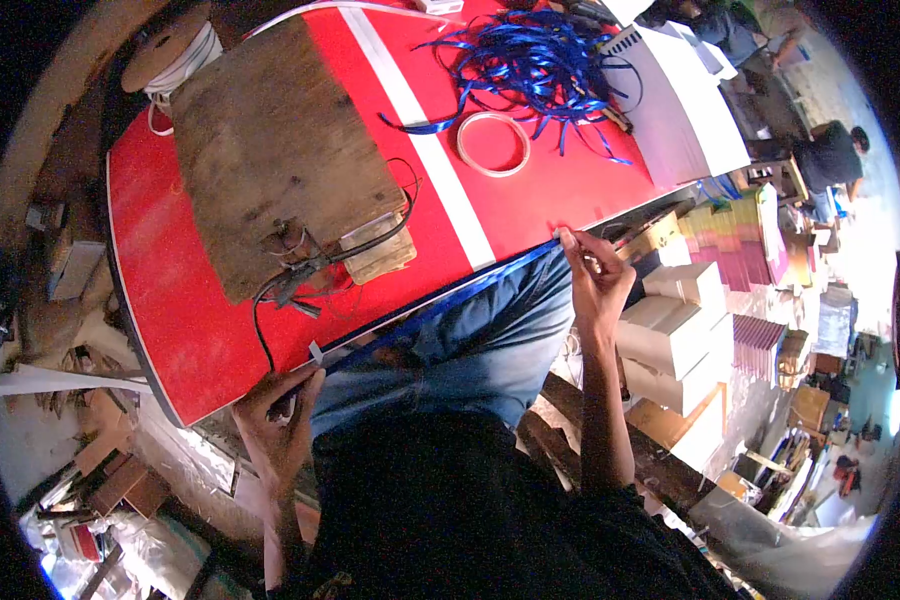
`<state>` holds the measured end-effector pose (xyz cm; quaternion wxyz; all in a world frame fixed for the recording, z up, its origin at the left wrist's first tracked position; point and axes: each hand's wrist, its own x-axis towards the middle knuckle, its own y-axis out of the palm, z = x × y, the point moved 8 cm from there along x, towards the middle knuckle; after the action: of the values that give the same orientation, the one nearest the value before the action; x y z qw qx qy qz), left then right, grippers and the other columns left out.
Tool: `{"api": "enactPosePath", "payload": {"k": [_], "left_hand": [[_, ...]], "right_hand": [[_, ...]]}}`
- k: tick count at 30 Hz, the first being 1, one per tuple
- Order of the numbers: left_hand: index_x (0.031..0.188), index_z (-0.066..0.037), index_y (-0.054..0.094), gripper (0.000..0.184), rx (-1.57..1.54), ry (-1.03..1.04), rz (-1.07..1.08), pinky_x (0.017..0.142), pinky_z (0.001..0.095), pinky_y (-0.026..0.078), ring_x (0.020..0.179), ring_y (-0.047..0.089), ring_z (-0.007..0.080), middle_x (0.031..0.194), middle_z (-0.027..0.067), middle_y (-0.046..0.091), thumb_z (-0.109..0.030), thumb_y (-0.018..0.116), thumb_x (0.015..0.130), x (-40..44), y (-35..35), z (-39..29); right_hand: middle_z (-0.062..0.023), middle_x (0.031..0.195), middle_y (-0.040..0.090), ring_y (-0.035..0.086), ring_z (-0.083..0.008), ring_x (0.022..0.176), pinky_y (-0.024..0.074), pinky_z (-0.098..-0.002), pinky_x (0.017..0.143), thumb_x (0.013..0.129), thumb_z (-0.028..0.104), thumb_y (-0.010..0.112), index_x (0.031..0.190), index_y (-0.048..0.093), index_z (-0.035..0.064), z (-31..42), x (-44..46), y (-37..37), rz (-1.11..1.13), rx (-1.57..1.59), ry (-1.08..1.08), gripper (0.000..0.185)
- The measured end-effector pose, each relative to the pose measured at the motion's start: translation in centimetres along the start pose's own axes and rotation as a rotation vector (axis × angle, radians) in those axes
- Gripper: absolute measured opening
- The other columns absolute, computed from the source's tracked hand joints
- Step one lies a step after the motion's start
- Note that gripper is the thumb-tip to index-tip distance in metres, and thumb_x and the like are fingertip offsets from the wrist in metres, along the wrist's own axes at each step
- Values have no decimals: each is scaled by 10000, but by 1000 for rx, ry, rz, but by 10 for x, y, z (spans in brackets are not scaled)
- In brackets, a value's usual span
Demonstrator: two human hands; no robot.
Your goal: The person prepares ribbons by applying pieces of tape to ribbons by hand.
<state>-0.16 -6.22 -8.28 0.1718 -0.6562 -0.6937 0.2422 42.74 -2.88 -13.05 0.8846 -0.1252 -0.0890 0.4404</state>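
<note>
A blue ribbon (440, 303) stretches along the near edge of the red tabletop (370, 290), above my lap. Its right end is pinched in my right hand (598, 280) at the table edge. My left hand (278, 405) is closed at the other end, by the table's lower left edge, with fingers pressed together on the ribbon. A small pale tab (316, 352) sticks up at the edge near my left fingers. Farther back lies a tangled heap of blue ribbons (535, 75), with a roll of tape (493, 145) in front of it.
A worn wooden board (280, 150) with a black cable (370, 243) and a small wood block (380, 250) covers the table's left. White sheets (680, 110) lie at the back right. Stacked cartons (670, 330) stand right of me. Another person (832, 155) is far right.
</note>
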Motion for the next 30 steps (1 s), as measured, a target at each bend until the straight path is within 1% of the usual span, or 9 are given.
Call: {"api": "enactPosePath", "payload": {"k": [5, 6, 10, 15, 17, 22, 24, 28, 30], "left_hand": [[955, -62, 775, 141, 66, -15, -109, 673, 273, 504, 686, 653, 143, 815, 105, 741, -98, 786, 819, -4, 1, 19], [957, -63, 774, 139, 68, -57, -84, 683, 277, 511, 692, 661, 145, 815, 110, 744, -102, 782, 823, -5, 0, 21], [935, -69, 771, 118, 138, -26, -115, 629, 295, 497, 652, 645, 176, 802, 115, 733, -116, 771, 828, 2, -8, 16], [914, -72, 766, 101, 158, -11, -140, 566, 310, 457, 597, 603, 205, 772, 121, 715, -128, 767, 830, 0, -3, 20], [928, -52, 775, 119, 165, -85, -104, 740, 301, 538, 773, 697, 166, 853, 89, 754, -124, 767, 834, -1, -2, 23], [925, -57, 766, 100, 70, -94, -65, 701, 284, 527, 772, 685, 145, 864, 75, 747, -97, 772, 833, -2, -6, 6], [921, -58, 761, 94, -36, -94, -51, 676, 270, 516, 769, 678, 132, 875, 69, 745, -84, 774, 831, -1, -9, -15], [938, -37, 748, 187, -108, 62, 98, 673, 295, 529, 786, 692, 179, 888, 100, 737, 60, 708, 783, 9, -13, -85], [940, -47, 748, 219, -88, 110, 172, 689, 303, 534, 780, 691, 188, 882, 90, 737, 73, 720, 759, 12, -12, -105]], "right_hand": [[-69, 899, 736, 645, -133, 844, 538, -320, 831, 803, 33, 814, 880, 762, 11, -1, 0, -4, -120, -68, -280, 96], [-119, 979, 742, 687, -192, 949, 535, -327, 882, 849, -55, 673, 1015, 741, -8, -12, -1, -4, -71, -65, -290, 185], [-98, 911, 739, 656, -140, 809, 519, -277, 697, 863, 107, 770, 940, 764, -15, 15, -7, 8, -102, -215, -280, 145], [-83, 892, 736, 652, -127, 794, 511, -260, 666, 858, 127, 782, 948, 764, -9, 5, -1, 5, -134, -249, -192, 164], [-84, 892, 737, 653, -129, 792, 508, -259, 664, 854, 133, 786, 945, 769, 4, 4, -1, 3, -133, -285, -214, 159], [-80, 939, 740, 663, -153, 827, 508, -275, 679, 844, 134, 787, 989, 770, 46, 40, -7, 6, -113, -504, -259, 171], [-66, 1032, 739, 665, -170, 863, 516, -296, 697, 828, 111, 788, 1067, 752, 67, 113, -35, 20, -190, -672, -604, 246], [-95, 1117, 724, 683, -180, 897, 534, -304, 695, 774, 68, 817, 1094, 724, 52, 192, -91, 73, 549, -103, -507, 333], [-119, 1062, 734, 670, -99, 883, 440, -186, 580, 759, 99, 833, 1028, 738, 18, 217, -105, 103, 821, -72, -384, 296]]}}
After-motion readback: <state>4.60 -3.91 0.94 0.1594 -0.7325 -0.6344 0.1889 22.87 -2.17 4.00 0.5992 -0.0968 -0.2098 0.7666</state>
